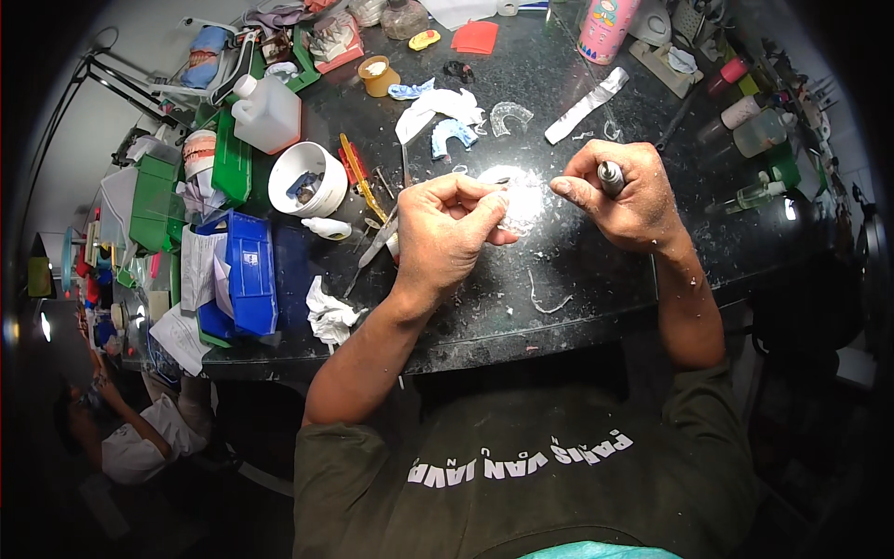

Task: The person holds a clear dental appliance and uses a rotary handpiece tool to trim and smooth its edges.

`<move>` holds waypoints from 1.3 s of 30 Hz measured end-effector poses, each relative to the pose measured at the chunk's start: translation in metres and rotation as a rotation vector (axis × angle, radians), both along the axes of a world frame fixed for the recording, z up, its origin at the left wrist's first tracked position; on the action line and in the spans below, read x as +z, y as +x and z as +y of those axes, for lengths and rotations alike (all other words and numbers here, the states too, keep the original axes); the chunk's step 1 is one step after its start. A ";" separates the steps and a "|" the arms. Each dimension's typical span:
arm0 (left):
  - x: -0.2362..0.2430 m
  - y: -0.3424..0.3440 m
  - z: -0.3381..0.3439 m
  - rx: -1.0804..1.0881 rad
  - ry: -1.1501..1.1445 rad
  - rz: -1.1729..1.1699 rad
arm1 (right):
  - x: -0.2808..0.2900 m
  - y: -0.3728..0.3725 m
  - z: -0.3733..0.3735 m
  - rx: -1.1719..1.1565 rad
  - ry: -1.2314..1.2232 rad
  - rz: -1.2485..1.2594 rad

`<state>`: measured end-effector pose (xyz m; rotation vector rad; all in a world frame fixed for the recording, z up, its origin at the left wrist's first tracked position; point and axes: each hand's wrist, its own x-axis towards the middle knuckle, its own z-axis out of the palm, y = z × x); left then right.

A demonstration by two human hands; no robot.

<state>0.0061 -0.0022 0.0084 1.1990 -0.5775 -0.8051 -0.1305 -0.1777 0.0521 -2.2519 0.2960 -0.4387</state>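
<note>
My left hand [447,228] is closed in a pinch over the bench, thumb against fingertips. What it pinches is small and washed out by a bright patch of light, so I cannot make it out. My right hand [638,210] is wrapped round a dark, grey-ended rotary handpiece [611,177], apart from the left. White shavings [533,200] lie scattered under the light between both hands. Just beyond the left hand are a blue-and-white arch-shaped dental piece [453,137] and a clear dental tray [509,117]. A curled clear strip [549,304] lies nearer me.
Left of my hands stand a white tub [310,179], a small white bottle [326,228], yellow-handled pliers [361,177], crumpled tissue [330,312] and a blue bin [251,275]. A white jug [266,114] is farther back. At the far right are a pink canister [610,30] and bottles [759,135].
</note>
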 end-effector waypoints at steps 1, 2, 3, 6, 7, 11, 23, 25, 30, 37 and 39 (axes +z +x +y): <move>0.000 -0.001 0.000 0.001 -0.006 0.007 | -0.001 0.001 0.003 0.001 -0.006 0.007; 0.000 -0.002 -0.001 -0.024 -0.016 0.001 | -0.001 0.003 0.008 0.029 0.018 -0.043; 0.000 -0.003 -0.001 -0.049 -0.027 -0.006 | -0.003 0.005 0.010 0.057 0.042 -0.094; -0.004 -0.001 0.002 -0.068 0.018 -0.106 | -0.009 0.008 0.016 0.114 0.031 -0.125; -0.003 -0.002 0.001 -0.067 0.016 -0.103 | -0.011 0.008 0.016 0.118 0.033 -0.145; 0.010 0.001 0.004 -0.214 0.069 -0.140 | -0.011 0.007 0.014 0.198 0.052 -0.136; 0.012 0.010 0.009 -0.263 0.043 0.193 | -0.011 0.000 0.001 0.008 0.579 -0.162; 0.012 0.009 0.010 -0.268 0.028 0.236 | -0.015 0.005 0.010 0.021 0.296 -0.073; 0.015 0.004 0.010 -0.317 -0.042 0.264 | -0.018 0.007 0.012 0.155 0.112 -0.124; 0.015 -0.004 0.014 -0.195 -0.116 -0.102 | -0.020 0.011 0.014 0.200 -0.075 -0.169; 0.017 -0.002 0.014 -0.208 -0.146 -0.064 | -0.020 0.012 0.012 0.217 -0.099 -0.167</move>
